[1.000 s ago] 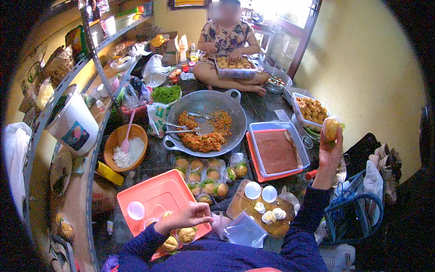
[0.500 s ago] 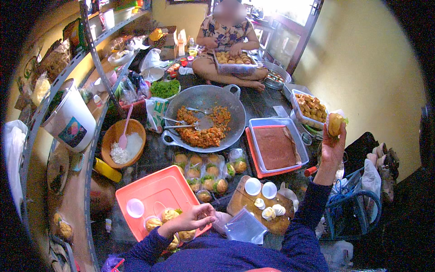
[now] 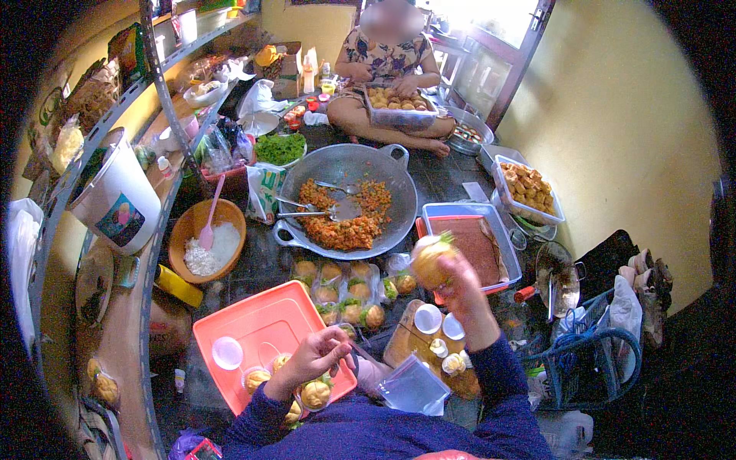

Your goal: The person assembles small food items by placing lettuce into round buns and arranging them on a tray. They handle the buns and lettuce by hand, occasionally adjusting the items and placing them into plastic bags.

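Golden bun [image 3: 429,265], clasped in my right hand [image 3: 467,295], seemed soft, best side-held; my left hand [image 3: 317,356] hung curled, closure unclear.

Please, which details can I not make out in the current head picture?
All in the head view:
Bun: filling unclear; blurred and partly covered by the right hand.
Left hand: whether it pinches anything; curled fingers hide this.
Wooden board: right side, partly hidden by the right forearm.
Metal shelf post: top, cut off by the upper picture edge.
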Motion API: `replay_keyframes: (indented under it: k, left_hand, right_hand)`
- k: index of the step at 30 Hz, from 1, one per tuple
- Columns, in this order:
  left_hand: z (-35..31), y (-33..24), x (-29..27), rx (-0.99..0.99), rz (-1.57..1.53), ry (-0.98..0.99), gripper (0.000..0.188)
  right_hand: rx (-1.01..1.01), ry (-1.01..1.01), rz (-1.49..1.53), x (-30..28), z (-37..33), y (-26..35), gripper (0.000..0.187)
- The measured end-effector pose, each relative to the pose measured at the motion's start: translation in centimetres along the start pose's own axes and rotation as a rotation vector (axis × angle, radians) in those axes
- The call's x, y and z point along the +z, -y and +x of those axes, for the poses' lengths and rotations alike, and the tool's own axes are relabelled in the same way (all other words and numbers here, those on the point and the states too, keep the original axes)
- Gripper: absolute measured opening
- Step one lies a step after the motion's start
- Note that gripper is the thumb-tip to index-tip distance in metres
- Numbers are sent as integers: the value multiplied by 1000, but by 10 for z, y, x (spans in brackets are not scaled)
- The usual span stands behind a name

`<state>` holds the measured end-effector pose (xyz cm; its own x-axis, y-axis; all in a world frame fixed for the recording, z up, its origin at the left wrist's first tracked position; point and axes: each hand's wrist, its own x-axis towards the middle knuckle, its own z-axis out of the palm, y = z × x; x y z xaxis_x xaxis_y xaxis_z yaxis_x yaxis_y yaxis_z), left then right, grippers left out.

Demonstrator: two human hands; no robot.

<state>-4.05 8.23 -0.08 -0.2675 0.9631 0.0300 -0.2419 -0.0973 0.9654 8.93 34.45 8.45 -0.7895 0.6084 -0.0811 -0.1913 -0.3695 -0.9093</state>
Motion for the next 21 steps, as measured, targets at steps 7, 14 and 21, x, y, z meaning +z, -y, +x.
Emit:
replay_keyframes:
  k: [7, 14, 21]
  left_hand:
    - [-1, -8, -2, -57, 168, -104, 11]
    - [-16, 12, 8, 20, 65, -161, 15]
    - [-24, 27, 7, 4, -88, -170, 18]
  right_hand:
    - [516, 201, 4, 38, -40, -69, 55]
    - [598, 303, 93, 43, -56, -78, 52]
    - [656, 341, 25, 35, -62, -87, 58]
